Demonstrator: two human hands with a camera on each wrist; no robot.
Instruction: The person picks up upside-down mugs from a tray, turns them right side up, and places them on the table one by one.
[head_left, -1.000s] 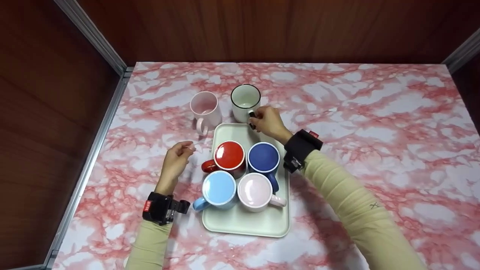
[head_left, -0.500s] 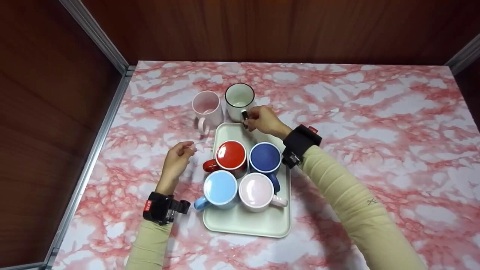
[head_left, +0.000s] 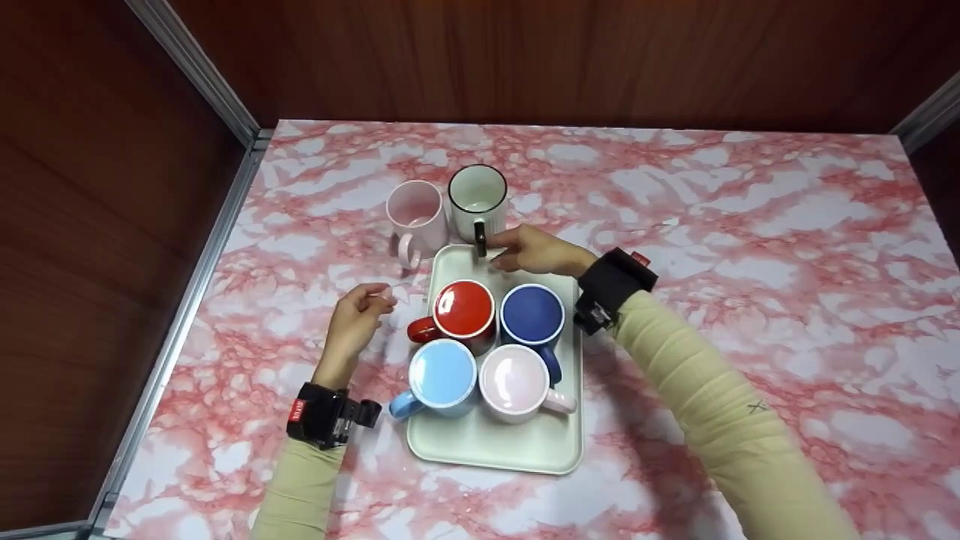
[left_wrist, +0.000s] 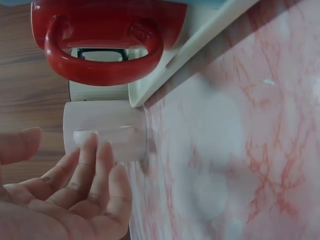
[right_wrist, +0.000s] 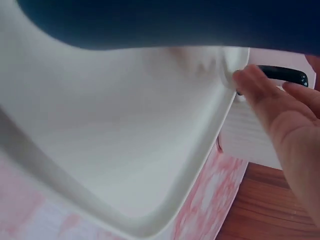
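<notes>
My right hand (head_left: 536, 250) has its fingertips right beside the black handle (head_left: 480, 237) of a white mug with a dark rim (head_left: 478, 195). In the right wrist view its thumb and fingers stand apart around that handle (right_wrist: 285, 75). That mug stands upright behind the tray's far edge, next to an upright pale pink mug (head_left: 416, 214). My left hand (head_left: 356, 319) hovers left of the tray with loosely bent fingers and holds nothing. In the left wrist view its fingers (left_wrist: 104, 172) overlap the pale pink mug (left_wrist: 110, 117).
A cream tray (head_left: 491, 450) carries a red mug (head_left: 463, 309), a dark blue mug (head_left: 532, 315), a light blue mug (head_left: 442, 375) and a light pink mug (head_left: 514, 381), all with their solid ends up. The red-and-white marbled table (head_left: 750, 262) meets brown wood panels (head_left: 525, 60) behind.
The white mug has moved left, up close to the pale pink mug. My right hand has let go of its handle and shifted slightly right. The left hand has stayed nearly still.
</notes>
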